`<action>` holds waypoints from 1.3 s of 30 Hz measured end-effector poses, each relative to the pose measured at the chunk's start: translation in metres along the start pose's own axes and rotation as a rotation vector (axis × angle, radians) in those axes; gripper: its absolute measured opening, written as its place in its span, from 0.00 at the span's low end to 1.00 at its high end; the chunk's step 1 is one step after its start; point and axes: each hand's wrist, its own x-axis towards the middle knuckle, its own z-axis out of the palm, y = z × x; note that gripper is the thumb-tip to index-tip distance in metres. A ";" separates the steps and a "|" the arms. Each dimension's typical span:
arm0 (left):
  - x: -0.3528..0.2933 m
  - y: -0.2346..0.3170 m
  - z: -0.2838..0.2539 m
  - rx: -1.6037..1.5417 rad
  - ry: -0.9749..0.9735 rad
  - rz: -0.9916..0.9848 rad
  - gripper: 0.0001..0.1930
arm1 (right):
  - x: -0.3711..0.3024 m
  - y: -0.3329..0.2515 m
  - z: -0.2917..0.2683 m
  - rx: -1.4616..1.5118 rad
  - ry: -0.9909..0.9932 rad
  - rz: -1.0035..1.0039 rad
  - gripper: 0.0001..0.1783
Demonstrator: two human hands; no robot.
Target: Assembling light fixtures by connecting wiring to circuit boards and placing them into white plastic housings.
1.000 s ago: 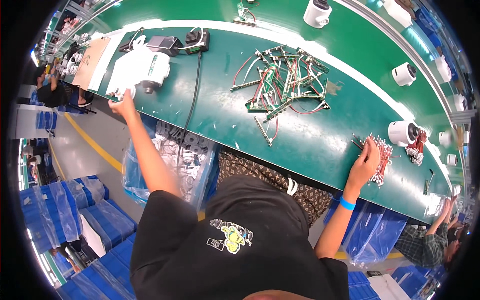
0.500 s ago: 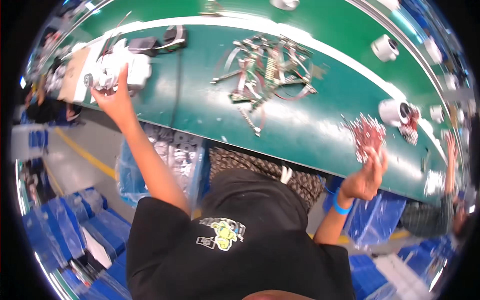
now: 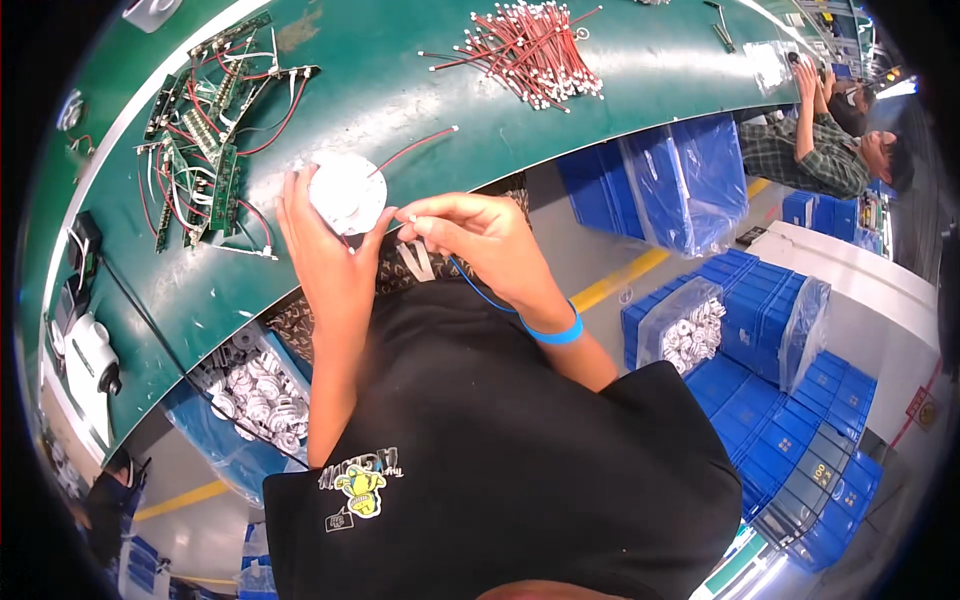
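Observation:
A round white plastic housing (image 3: 345, 195) sits in my left hand (image 3: 325, 255), the fingers wrapped around its side, close to the table's front edge. From the housing's right side a thin red wire (image 3: 415, 146) sticks out, ending in a small connector over the green table. My right hand (image 3: 480, 240) is closed just beside the housing, thumb and forefinger pinching a small white connector (image 3: 413, 219). Whether that connector joins the housing's wire cannot be made out. Beyond my hands lies a pile of red wires (image 3: 540, 55) with white ends.
Several green circuit boards (image 3: 205, 130) with cables lie heaped left on the green table (image 3: 330, 100). A white device (image 3: 90, 355) stands further left beside a black cable. Below is a bin of white parts (image 3: 265, 395). Blue crates (image 3: 760, 310) stack at right, near a co-worker (image 3: 820, 150).
The view has swung to the right. My left hand has come from the far left to my front, holding the housing. My right hand has left the wire pile and joined it, pinching a connector.

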 end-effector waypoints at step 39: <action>-0.018 -0.031 -0.097 0.407 -0.004 0.015 0.23 | 0.030 0.008 0.060 -1.329 0.033 -0.743 0.18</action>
